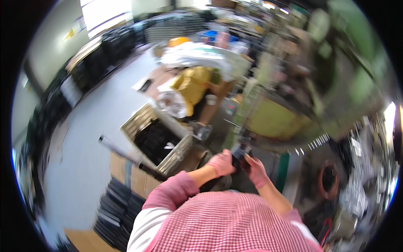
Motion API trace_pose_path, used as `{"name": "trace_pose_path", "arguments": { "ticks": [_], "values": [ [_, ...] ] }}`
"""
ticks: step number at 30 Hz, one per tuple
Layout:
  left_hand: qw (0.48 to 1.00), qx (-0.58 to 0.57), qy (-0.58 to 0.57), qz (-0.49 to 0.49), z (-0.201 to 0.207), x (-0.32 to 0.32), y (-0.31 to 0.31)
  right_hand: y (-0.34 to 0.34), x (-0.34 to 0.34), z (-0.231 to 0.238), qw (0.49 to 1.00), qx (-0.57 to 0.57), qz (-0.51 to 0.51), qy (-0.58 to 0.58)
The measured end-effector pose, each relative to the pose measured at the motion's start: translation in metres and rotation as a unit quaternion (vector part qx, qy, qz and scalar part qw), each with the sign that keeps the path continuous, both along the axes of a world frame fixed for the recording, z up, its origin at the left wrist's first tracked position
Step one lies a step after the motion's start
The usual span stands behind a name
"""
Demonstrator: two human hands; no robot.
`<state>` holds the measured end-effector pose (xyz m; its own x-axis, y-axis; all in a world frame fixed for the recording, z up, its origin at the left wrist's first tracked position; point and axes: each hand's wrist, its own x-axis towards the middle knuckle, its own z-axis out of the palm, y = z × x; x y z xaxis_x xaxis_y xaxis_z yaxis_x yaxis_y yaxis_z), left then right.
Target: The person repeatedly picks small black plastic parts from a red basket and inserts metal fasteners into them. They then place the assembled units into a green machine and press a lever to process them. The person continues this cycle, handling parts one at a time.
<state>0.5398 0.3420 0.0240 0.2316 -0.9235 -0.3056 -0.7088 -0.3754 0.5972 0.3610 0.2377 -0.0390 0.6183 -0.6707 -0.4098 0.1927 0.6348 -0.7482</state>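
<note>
By the green machine [273,120], L hand [223,163] fingers grip sm. dark part [239,153] btwn both hands; R hand [256,171] fingers at it, blurred, can't tell if gripping. Crate [179,155] w/ blk pcs [154,142] to L.

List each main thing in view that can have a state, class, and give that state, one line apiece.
Small dark blocky piece: between both hands, blurred.
Left hand: fingers curled on the piece.
Right hand: fingers at the piece, grip unclear.
Pale rectangular plastic crate: open-topped, holding black contents.
Yellow sack: crumpled, lying down.
Stack of flat black pieces: piled unevenly.
Large green metal machine: running or idle, cannot tell.
</note>
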Motion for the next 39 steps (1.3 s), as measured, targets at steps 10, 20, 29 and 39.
{"name": "trace_pose_path", "arguments": {
  "ticks": [10, 20, 29, 39],
  "values": [
    [0.994, -0.087, -0.044, -0.048, 0.014, 0.006, -0.01, 0.007, 0.011, 0.028, 0.993, -0.084, -0.049, -0.064],
    [0.976, 0.067, 0.177, -0.107, 0.006, -0.043, 0.05, 0.068, -0.032, 0.012, 0.971, 0.09, -0.147, -0.167],
    [0.879, 0.157, 0.446, 0.053, -0.04, -0.074, 0.142, 0.045, -0.06, -0.042, 0.948, 0.312, -0.055, 0.028],
    [0.779, 0.069, 0.434, 0.447, -0.166, 0.055, 0.19, 0.037, -0.187, -0.1, 0.982, 0.087, 0.065, 0.152]
  ]
}}
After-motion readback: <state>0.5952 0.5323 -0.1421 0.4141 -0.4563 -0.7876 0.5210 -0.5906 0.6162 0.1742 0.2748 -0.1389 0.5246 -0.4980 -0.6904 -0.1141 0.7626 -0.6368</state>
